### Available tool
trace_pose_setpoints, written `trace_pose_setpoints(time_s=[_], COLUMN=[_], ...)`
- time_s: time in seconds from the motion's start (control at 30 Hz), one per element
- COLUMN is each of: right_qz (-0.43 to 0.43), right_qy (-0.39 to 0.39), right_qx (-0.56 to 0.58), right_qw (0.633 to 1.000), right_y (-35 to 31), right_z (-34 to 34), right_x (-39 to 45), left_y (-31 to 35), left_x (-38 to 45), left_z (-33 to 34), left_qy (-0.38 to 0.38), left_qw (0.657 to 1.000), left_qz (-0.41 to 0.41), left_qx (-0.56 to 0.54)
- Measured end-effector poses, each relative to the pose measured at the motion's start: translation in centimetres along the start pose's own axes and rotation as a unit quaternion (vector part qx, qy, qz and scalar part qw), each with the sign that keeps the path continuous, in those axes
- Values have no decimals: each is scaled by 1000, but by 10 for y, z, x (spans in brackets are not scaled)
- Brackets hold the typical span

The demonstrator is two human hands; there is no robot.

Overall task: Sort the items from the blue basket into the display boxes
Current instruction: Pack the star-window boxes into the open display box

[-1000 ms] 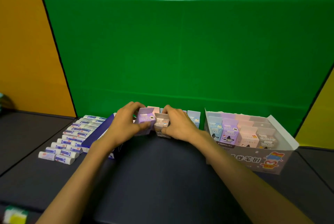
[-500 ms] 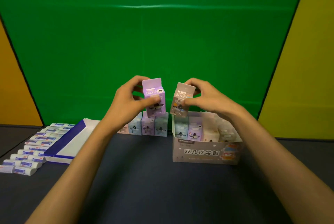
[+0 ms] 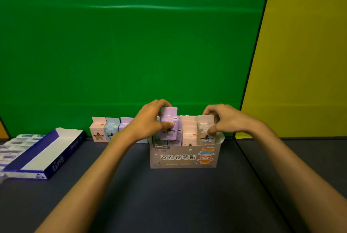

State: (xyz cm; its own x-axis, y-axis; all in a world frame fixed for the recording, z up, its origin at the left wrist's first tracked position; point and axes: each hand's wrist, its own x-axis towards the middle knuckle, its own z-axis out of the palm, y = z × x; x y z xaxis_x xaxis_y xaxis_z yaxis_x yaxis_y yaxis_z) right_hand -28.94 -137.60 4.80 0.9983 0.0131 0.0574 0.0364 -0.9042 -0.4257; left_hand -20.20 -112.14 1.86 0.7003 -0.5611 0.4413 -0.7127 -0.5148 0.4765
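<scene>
Two bare forearms are reaching forward from the near edge across a dark, matte table top [image 3: 169, 195] toward a grey cardboard display box [image 3: 185, 157]. This box is sitting just below both sets of fingers, its flat printed front panel facing the viewer with white characters and a small rainbow cartoon.

The left hand [image 3: 148, 120] is gripping a small purple carton [image 3: 169, 123], thumb pressing its front face and fingers curling over its folded, gabled top. That carton is standing upright, its base dipping into the left part of the display box while its upper half is rising above the cartons packed around it.

The right hand [image 3: 227, 120] is pinching a grey-brown carton [image 3: 205, 129] of the same milk-carton shape, thumb on the front and fingertips hooking over the top flap. It is sitting low in the right end of the box, beside pale pink cartons [image 3: 189, 131] filling the middle.

Left of the left hand's fingers, a short row of loose cartons [image 3: 110, 129] in pink, blue and purple is standing against the smooth green backdrop [image 3: 131, 45]. Farther left, a shallow blue-and-white cardboard tray [image 3: 47, 157] is lying open, with small white wrapped erasers [image 3: 13, 146] lined up beyond it.
</scene>
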Motion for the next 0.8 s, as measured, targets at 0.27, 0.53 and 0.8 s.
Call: trace_pose_setpoints(time_s=[0.27, 0.53, 0.8], right_qz=[26, 11, 12], right_qy=[-33, -33, -41], right_qx=[-76, -130, -159], right_qw=[996, 991, 986], right_y=[10, 19, 19], right_z=[17, 35, 37], right_x=[9, 16, 21], left_y=[5, -4, -9], left_x=[9, 14, 19], left_z=[33, 47, 47], left_qy=[-74, -103, -115], left_qw=[985, 985, 985], left_qz=[-25, -45, -52], left_qx=[156, 130, 118])
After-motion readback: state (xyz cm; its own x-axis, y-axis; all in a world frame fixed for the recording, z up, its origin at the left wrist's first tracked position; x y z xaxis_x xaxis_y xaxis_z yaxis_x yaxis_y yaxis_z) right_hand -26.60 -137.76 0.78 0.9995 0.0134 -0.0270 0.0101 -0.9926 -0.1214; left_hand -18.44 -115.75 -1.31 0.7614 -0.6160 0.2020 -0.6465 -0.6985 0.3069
